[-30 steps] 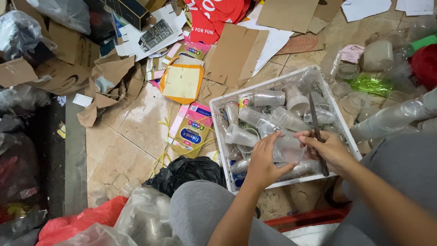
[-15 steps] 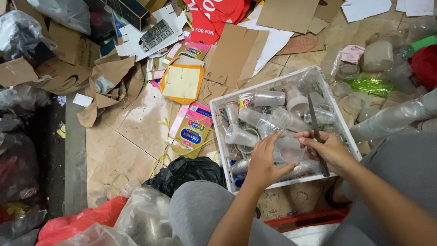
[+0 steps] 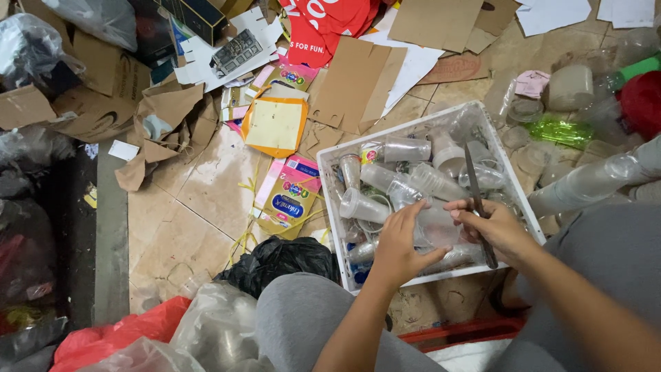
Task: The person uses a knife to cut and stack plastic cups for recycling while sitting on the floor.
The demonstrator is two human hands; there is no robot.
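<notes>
Now almost nothing has moved since a moment ago: my left hand (image 3: 401, 242) has stayed curled around the clear plastic cup (image 3: 435, 227), so I am not done with this cup. My right hand (image 3: 497, 231) touches the cup's other side, its fingers (image 3: 463, 209) closed on a dark thin blade (image 3: 478, 200). Just past my fingertips sits the white crate (image 3: 330, 180) full of more cups.

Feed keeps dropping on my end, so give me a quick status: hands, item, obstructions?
Left hand gripping clear plastic cup over white plastic crate. Right hand on cup, holding thin dark blade. Nothing between hands and crate.
</notes>
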